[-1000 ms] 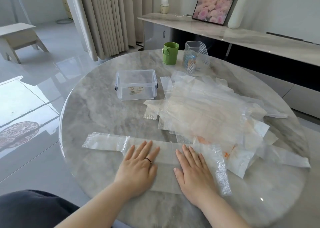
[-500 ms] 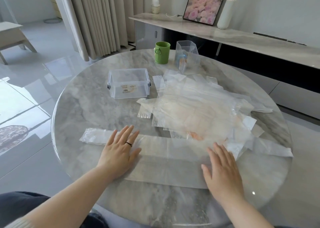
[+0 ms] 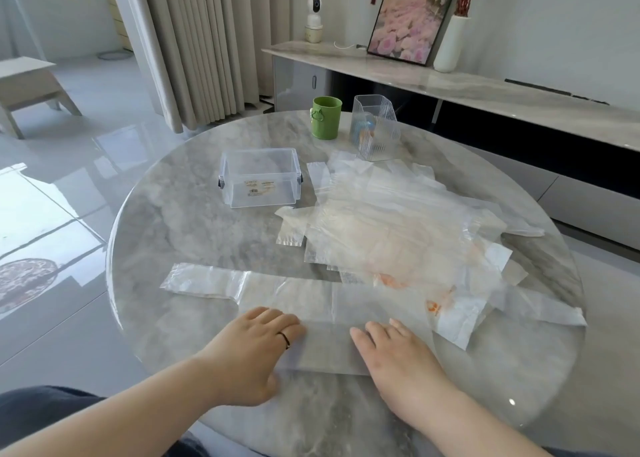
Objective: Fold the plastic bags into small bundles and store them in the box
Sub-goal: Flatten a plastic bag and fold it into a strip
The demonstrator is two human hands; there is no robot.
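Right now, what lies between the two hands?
Head view: the flattened plastic bag spans the gap between left hand and right hand, lying on the table.

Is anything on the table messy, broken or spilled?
Nothing is broken or spilled. The only untidy spot is the pile of bags right of the box: they lie crisscross on each other, and one at the near edge has orange marks. The box and cup stand upright.

Bright daylight from the left glares off the glossy floor [image 3: 52, 207] and table [image 3: 180, 234]; shadows are soft, and edges bend with wide-angle distortion.
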